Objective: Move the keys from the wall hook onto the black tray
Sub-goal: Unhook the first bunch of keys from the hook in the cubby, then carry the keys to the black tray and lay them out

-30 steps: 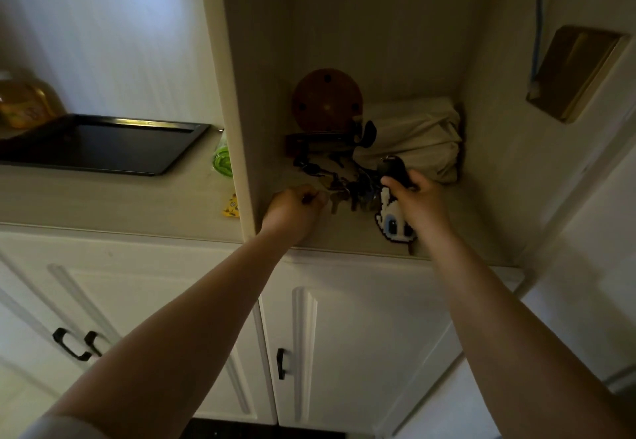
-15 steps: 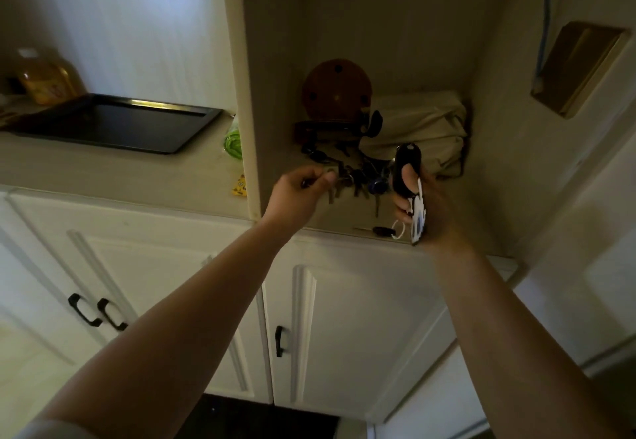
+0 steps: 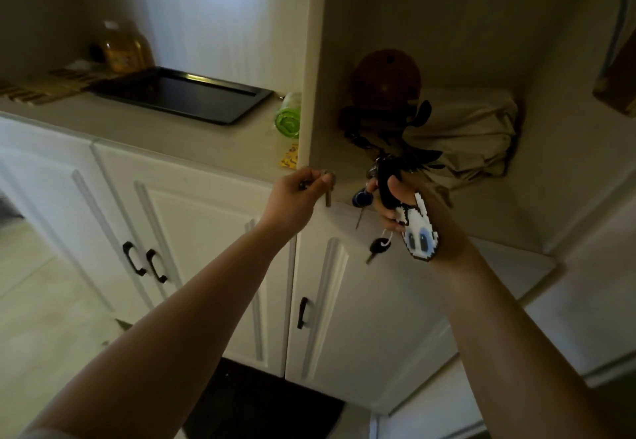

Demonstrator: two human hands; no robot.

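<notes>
While the left hand (image 3: 296,194) pinches one key (image 3: 328,190) and the right hand (image 3: 406,204) grips the key bunch (image 3: 385,180), both should go to the black tray (image 3: 179,94) next.

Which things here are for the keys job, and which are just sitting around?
For the job:
left hand
right hand
keys
black tray
wall hook

Just lying about:
green roll
amber bottle
beige bag

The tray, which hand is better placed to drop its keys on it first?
Left. The left hand pinches a key nearest the tray; the right hand grips its bunch farther right.
</notes>
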